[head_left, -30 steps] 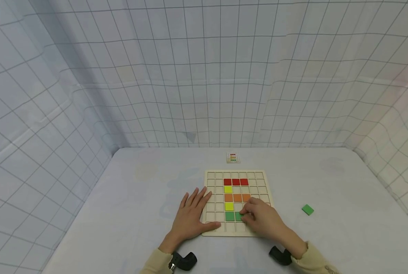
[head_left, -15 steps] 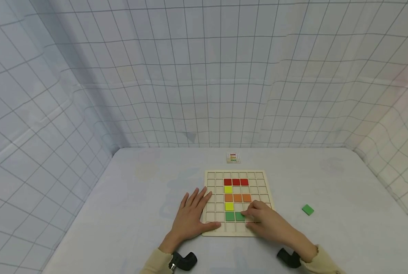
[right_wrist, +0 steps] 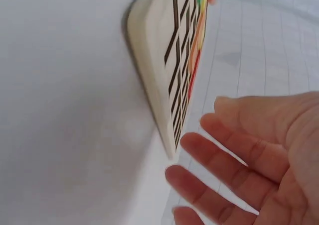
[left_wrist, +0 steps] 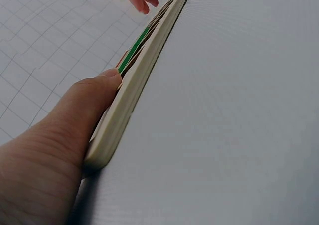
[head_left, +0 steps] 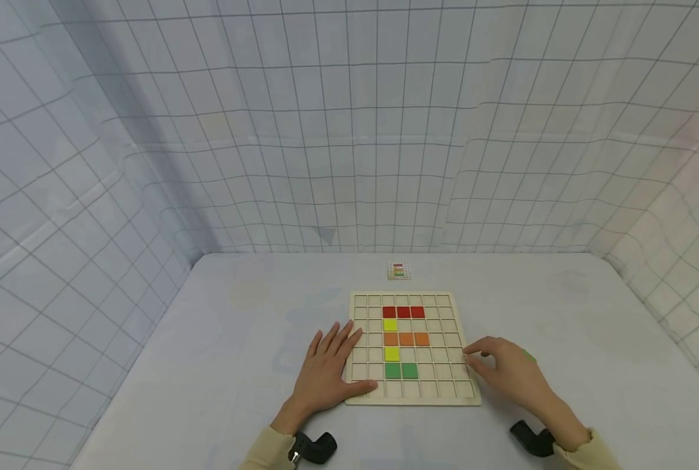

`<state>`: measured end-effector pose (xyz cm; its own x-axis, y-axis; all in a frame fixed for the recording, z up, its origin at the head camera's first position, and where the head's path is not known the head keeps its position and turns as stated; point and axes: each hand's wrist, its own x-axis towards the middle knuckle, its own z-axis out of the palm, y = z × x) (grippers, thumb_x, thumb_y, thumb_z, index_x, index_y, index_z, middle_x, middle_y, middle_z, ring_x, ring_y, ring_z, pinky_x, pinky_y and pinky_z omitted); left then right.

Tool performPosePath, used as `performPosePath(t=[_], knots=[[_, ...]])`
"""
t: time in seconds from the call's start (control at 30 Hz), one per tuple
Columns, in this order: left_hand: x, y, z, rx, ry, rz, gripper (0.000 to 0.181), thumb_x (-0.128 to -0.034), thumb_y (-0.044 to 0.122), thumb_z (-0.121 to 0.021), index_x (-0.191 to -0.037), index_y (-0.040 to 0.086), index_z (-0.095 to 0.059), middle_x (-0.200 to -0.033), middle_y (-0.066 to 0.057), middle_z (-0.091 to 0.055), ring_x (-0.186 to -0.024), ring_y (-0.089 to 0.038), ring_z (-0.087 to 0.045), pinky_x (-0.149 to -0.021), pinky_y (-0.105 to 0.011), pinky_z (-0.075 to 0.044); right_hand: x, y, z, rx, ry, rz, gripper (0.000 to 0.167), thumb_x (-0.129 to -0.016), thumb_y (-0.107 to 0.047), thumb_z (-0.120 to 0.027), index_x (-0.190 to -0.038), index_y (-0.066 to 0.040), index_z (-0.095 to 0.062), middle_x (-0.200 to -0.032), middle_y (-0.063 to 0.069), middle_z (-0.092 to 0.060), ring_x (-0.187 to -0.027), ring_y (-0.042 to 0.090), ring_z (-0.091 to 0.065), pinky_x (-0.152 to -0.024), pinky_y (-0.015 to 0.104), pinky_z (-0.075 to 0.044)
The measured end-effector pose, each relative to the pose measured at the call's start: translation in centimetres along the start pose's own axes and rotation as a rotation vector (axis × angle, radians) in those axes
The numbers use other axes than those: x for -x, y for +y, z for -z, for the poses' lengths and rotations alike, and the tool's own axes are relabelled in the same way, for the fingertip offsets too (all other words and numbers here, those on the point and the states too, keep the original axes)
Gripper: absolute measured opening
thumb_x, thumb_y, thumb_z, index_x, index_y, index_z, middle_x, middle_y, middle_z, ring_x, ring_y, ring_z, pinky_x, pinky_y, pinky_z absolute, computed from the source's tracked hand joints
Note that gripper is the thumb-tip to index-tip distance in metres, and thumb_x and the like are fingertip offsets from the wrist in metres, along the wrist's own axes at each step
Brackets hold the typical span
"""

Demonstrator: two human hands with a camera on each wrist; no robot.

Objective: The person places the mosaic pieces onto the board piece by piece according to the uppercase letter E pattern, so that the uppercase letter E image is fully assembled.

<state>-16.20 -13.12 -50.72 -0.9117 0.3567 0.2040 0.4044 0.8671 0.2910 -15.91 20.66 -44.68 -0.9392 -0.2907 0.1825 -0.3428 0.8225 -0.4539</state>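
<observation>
A cream grid board (head_left: 455, 393) lies on the table with square tiles in its cells. A row of red tiles (head_left: 404, 312) is at the top, with orange tiles (head_left: 406, 339) in the middle. Single yellow tiles (head_left: 391, 354) sit between rows, and two green tiles (head_left: 410, 371) fill cells at the bottom. My left hand (head_left: 327, 373) rests spread on the board's left edge, thumb on its lower corner. Just past the right edge hovers my right hand (head_left: 510, 372), fingers loosely bent and holding nothing. It hides most of a loose green tile (head_left: 529, 356).
A small pattern card (head_left: 399, 270) with a similar coloured grid lies behind the board. The white table (head_left: 255, 313) is enclosed by grid-patterned curtains (head_left: 349, 163) at the back and sides. Black wrist devices (head_left: 320, 449) are strapped on both wrists.
My right hand lets go of the second green tile in the bottom row, then moves right, off the board and toward the loose green tile. The left hand stays still.
</observation>
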Motion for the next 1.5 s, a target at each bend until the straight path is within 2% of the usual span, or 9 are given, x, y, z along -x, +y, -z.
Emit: performPosePath(t=[0.1, 0.2, 0.33, 0.43, 0.5, 0.67, 0.93, 1.27, 1.5], knots=[[0.0, 0.0, 0.0, 0.003, 0.006, -0.003, 0.100, -0.0738, 0.083, -0.046, -0.151, 0.021, -0.029, -0.156, 0.002, -0.020, -0.143, -0.021, -0.011, -0.112, -0.045, -0.004, 0.1, 1.1, 1.0, 0.047, 0.015, -0.093, 0.019, -0.085, -0.022, -0.072, -0.101, -0.013, -0.074, -0.099, 0.006, -0.068, -0.084, 0.025, -0.063, -0.059, 0.038, -0.050], [0.0, 0.0, 0.0, 0.003, 0.009, -0.003, 0.100, -0.0740, 0.082, -0.046, -0.151, 0.021, -0.030, -0.156, 0.002, -0.020, -0.143, -0.021, -0.011, -0.112, -0.045, -0.004, 0.4, 2.2, 1.8, 0.080, 0.020, -0.123, 0.027, -0.084, -0.023, -0.072, -0.106, -0.008, -0.072, -0.104, 0.014, -0.066, -0.084, 0.029, -0.063, -0.055, 0.038, -0.049], [0.0, 0.0, 0.0, 0.001, 0.006, -0.002, 0.099, -0.0749, 0.082, -0.045, -0.151, 0.021, -0.029, -0.156, 0.002, -0.020, -0.143, -0.020, -0.011, -0.112, -0.044, -0.004, 0.7, 3.6, 2.5, 0.120, 0.004, -0.152, 0.042, -0.083, -0.027, -0.074, -0.114, 0.000, -0.066, -0.110, 0.024, -0.060, -0.090, 0.039, -0.059, -0.055, 0.044, -0.050], [0.0, 0.0, 0.0, 0.001, 0.005, -0.003, 0.098, -0.0754, 0.082, -0.045, -0.151, 0.021, -0.029, -0.156, 0.002, -0.021, -0.143, -0.020, -0.011, -0.112, -0.045, -0.004, 0.8, 4.4, 2.9, 0.145, -0.029, -0.189, 0.053, -0.081, -0.031, -0.074, -0.117, 0.006, -0.061, -0.107, 0.028, -0.056, -0.092, 0.044, -0.055, -0.056, 0.048, -0.050], [0.0, 0.0, 0.0, 0.003, 0.008, -0.005, 0.098, -0.0755, 0.081, -0.045, -0.151, 0.021, -0.030, -0.156, 0.001, -0.021, -0.143, -0.021, -0.012, -0.112, -0.045, -0.005, 0.9, 4.8, 2.9, 0.150, -0.047, -0.206, 0.056, -0.081, -0.032, -0.075, -0.116, 0.010, -0.059, -0.102, 0.028, -0.055, -0.089, 0.042, -0.055, -0.058, 0.049, -0.049], [0.0, 0.0, 0.1, 0.003, 0.002, -0.006, 0.097, -0.0761, 0.081, -0.045, -0.151, 0.021, -0.030, -0.156, 0.001, -0.021, -0.143, -0.021, -0.012, -0.112, -0.046, -0.006, 1.1, 5.3, 2.6, 0.106, -0.056, -0.213, 0.049, -0.081, -0.025, -0.075, -0.108, 0.013, -0.060, -0.092, 0.021, -0.056, -0.078, 0.032, -0.055, -0.064, 0.047, -0.048], [0.0, 0.0, 0.1, -0.002, -0.002, -0.002, 0.097, -0.0761, 0.081, -0.045, -0.151, 0.020, -0.030, -0.156, 0.002, -0.020, -0.143, -0.020, -0.011, -0.112, -0.045, -0.005, 0.9, 4.9, 1.5, 0.001, -0.017, -0.157, 0.025, -0.079, -0.005, -0.074, -0.098, 0.008, -0.064, -0.086, 0.012, -0.056, -0.075, 0.027, -0.057, -0.060, 0.040, -0.049], [0.0, 0.0, 0.2, 0.003, 0.001, -0.005, 0.097, -0.0761, 0.080, -0.046, -0.151, 0.021, -0.030, -0.156, 0.002, -0.020, -0.143, -0.020, -0.011, -0.112, -0.046, -0.006, -0.1, 3.7, 0.5, -0.040, -0.061, -0.188, 0.026, -0.076, -0.006, -0.077, -0.100, 0.001, -0.070, -0.085, 0.002, -0.060, -0.070, 0.014, -0.053, -0.057, 0.031, -0.043], [0.0, 0.1, 0.2, -0.006, 0.005, -0.006, 0.097, -0.0762, 0.080, -0.046, -0.151, 0.020, -0.030, -0.156, 0.002, -0.021, -0.143, -0.021, -0.012, -0.112, -0.046, -0.006, -0.4, 3.6, 0.2, -0.079, -0.021, -0.157, 0.022, -0.073, -0.003, -0.079, -0.092, -0.004, -0.068, -0.083, 0.001, -0.058, -0.069, 0.014, -0.054, -0.058, 0.030, -0.045]])
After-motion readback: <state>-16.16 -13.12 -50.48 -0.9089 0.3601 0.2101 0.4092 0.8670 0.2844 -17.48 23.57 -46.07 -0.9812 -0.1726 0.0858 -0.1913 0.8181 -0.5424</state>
